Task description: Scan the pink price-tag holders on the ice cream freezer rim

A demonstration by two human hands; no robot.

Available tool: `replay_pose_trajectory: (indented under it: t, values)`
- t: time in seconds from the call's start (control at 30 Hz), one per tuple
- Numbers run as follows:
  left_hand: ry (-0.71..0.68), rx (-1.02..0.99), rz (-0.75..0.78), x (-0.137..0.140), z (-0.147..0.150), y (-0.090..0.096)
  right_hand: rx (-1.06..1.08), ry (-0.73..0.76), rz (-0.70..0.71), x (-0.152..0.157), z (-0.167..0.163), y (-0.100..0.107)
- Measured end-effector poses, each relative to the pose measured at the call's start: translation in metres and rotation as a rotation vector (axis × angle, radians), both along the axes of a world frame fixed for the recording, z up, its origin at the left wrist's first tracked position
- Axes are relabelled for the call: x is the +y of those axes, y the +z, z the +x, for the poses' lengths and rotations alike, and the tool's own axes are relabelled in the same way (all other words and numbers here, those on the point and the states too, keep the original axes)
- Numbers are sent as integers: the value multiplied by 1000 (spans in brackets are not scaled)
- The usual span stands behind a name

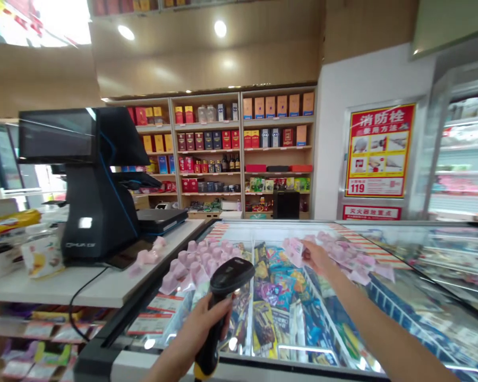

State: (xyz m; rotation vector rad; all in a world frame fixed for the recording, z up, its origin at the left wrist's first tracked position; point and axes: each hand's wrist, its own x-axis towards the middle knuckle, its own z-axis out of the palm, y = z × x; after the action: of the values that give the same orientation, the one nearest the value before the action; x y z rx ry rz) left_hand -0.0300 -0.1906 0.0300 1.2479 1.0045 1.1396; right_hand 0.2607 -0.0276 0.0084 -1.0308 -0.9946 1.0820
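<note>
Head view: holds a black scanner in left hand, fingers wrapped round the handle, far fingertips mostly hidden. Tilts handle upward from its yellow butt end, scanner head toward the middle of the glass lid. Pinches a pale pink piece in right hand, between fingers, out over the far part of the lid. Can't tell exactly what the piece is; shows a whitish label-like patch near the fingertips. Keeps scanner and held piece apart, piece farther out and to the right.

On the lid: left cluster of pink pieces beyond and left of the scanner head, right cluster of pink pieces just beside and beyond the right hand. Under the glass: colourful packets in white-walled bins.

To the left: white desk alongside the lid, with a dark checkout terminal, a few more pink pieces near its base, and a black cable hanging over the edge. Farther back: wall shelves with boxes and bottles. To the right of those: red-and-yellow sign on white wall.
</note>
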Motion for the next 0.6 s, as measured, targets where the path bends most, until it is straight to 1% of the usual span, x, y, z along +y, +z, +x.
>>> replay_pose_trajectory:
  t: [0.1, 0.2, 0.27, 0.37, 0.5, 0.57, 0.6]
  values:
    - [-8, 24, 8, 4, 17, -1, 70, 39, -29, 5, -8, 1]
    - [4, 34, 4, 7, 25, 4, 72, 36, -12, 8, -11, -1]
    - [-13, 35, 13, 7, 27, 8, 88, 25, 13, 11, -11, -2]
    - [-47, 19, -23, 5, 27, 11, 136, 12, 55, 16, -12, -5]
    - [-66, -22, -90, 5, 22, 10, 163, -21, 98, 23, -14, -10]
    - [-52, -5, -83, 9, 14, 9, 120, -54, 105, 26, -16, -15]
    - [-38, 16, -69, 12, 9, 9, 64, -80, 106, 29, -18, -18]
